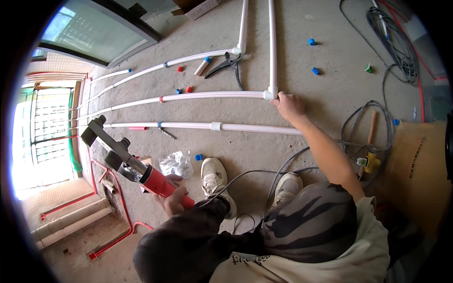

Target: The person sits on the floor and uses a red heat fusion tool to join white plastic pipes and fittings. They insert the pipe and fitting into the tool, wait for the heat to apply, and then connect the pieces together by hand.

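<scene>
My left hand (173,197) is closed around the red handle of a pipe welding tool (155,182). The tool's grey heating plate with dark round sockets points up and left, above the floor. My right hand (291,107) reaches forward and grips a white elbow fitting (270,95), its fingertips partly hidden. That elbow joins a long white pipe (212,95) from the left to another white pipe (272,47) running away from me. Nearer, a second long pipe (259,129) with a white coupling (216,126) passes under my right forearm.
Pipe cutters (229,65) lie beside a farther elbow. Blue caps (312,42) and red caps (189,89) are scattered about. A black cable (278,172) crosses near my shoes. At right are a hammer (373,127), a yellow tool (372,162) and a cardboard sheet (410,174). Crumpled plastic (176,164) lies near my left shoe.
</scene>
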A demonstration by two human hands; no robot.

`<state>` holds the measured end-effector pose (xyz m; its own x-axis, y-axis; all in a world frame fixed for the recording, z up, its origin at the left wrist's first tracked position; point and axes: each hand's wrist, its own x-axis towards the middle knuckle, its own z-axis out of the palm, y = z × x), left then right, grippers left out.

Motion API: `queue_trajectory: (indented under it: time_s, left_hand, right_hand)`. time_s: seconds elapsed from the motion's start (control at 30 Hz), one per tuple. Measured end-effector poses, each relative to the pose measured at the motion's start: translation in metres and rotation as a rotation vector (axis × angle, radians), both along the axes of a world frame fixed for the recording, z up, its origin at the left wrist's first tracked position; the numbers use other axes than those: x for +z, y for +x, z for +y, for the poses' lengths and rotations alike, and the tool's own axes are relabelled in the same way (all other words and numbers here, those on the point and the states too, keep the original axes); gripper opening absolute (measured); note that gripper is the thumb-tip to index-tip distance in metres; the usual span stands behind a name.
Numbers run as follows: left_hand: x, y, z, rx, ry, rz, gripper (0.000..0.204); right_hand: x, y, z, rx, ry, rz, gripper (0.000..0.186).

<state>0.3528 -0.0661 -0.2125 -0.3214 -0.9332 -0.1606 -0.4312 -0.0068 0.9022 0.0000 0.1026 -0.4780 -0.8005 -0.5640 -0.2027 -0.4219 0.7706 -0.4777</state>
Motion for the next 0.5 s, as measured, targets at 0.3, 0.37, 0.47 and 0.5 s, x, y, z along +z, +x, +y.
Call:
queue_trajectory:
  time_s: [0.3,0.37,0.47,0.5]
  left_hand:
    - [-0.015,0.013,-0.030,-0.388,-0.162,-0.107,0.011]
    - [-0.013,0.013,-0.035,-0.377,-0.132,-0.143,0.012]
    - [-0.004,0.008,-0.037,-0.325,-0.043,-0.194,0.012]
    - [-0.004,0.007,-0.038,-0.320,-0.013,-0.207,0.011]
  right_hand:
    - [0.016,-0.007,0.019,0.031,-0.134,-0.221,0.033]
    - [0.021,-0.004,0.013,0.034,-0.196,-0.209,0.031]
    - [0.052,-0.009,-0.003,0.117,-0.276,-0.194,0.031]
    - [0.063,-0.014,-0.015,0.137,-0.261,-0.242,0.031]
